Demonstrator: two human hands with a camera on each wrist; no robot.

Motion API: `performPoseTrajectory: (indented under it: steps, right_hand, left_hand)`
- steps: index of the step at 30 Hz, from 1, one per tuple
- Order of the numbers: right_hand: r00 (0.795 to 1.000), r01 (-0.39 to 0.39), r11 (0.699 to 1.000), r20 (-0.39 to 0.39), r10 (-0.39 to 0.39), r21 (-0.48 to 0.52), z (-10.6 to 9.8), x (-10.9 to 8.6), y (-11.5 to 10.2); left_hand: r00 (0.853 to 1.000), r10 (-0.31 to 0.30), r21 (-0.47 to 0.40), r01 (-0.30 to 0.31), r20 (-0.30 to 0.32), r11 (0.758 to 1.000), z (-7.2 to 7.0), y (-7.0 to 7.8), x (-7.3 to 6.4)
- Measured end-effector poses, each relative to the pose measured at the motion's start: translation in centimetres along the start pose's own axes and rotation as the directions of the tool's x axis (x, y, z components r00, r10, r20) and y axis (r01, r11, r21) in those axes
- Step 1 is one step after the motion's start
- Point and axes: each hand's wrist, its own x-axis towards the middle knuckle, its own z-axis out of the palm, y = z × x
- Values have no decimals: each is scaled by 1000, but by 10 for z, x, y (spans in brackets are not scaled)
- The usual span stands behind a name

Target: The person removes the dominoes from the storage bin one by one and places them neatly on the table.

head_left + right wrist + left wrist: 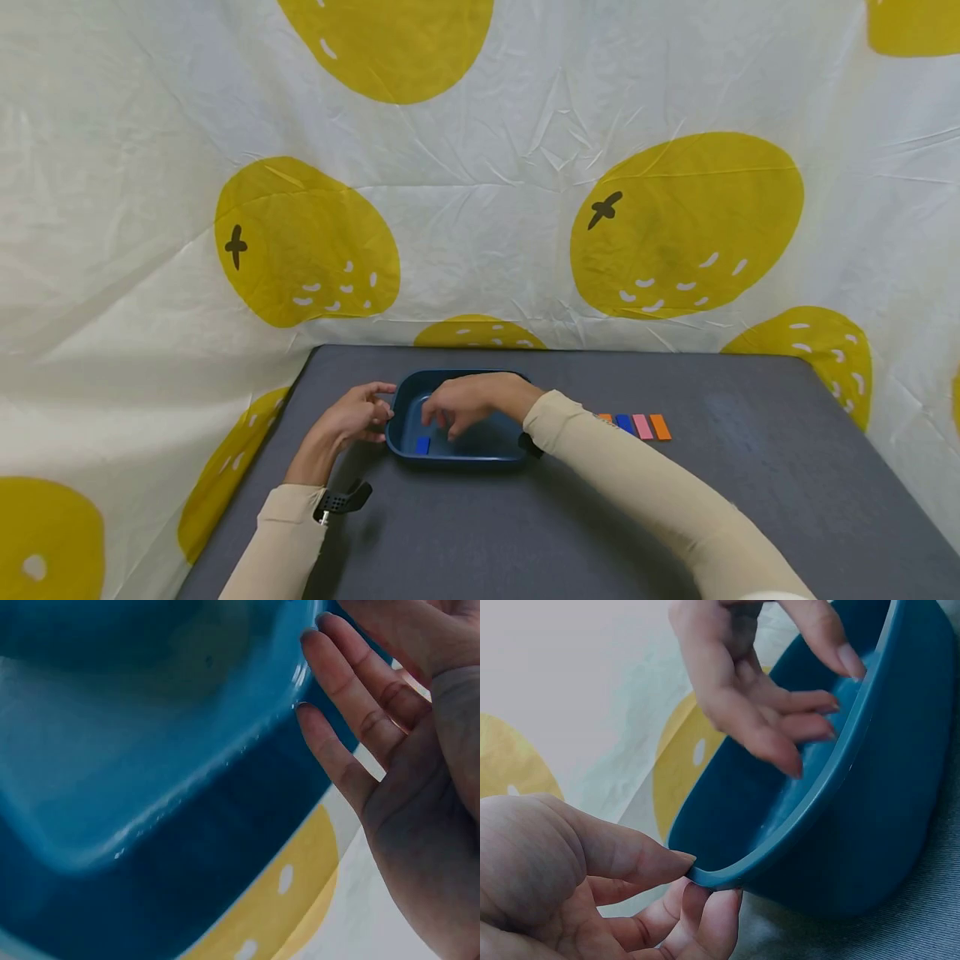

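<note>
A dark blue rectangular tub (457, 459) stands on the table. With thumb and fingers my left hand (352, 419) pinches its rim at the left end; the left wrist view shows the thumb on the rim (802, 817) and fingertips just beneath. My right hand (467, 402) reaches over the tub, fingers pointing down into it. No object shows between those loosely extended fingers (330, 671) in the right wrist view. A small flat blue rectangular piece (423, 445) lies inside the tub, near the front left, below the right hand.
To the right of the tub, a row of small flat pieces lies on the dark grey table (465, 533): a blue piece (624, 423), a pink piece (642, 427) and an orange piece (660, 427), with another orange one partly behind the right sleeve (645, 475). A patterned cloth (480, 233) hangs behind.
</note>
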Motion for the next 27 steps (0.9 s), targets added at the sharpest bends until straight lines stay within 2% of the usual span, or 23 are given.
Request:
performPoseTrajectory:
  steps: [12, 19, 27]
  right_hand:
    - [995, -15, 999, 93, 18, -35, 9, 27, -10]
    - [989, -24, 992, 139, 42, -123, 13, 33, -13]
    - [992, -33, 987, 117, 52, -155, 12, 29, -10]
  left_hand:
    - [1000, 5, 0, -5, 9, 1000, -1, 1, -1]
    - [1000, 6, -4, -6, 9, 1000, -1, 1, 0]
    - [1000, 3, -11, -3, 11, 1000, -1, 0, -1]
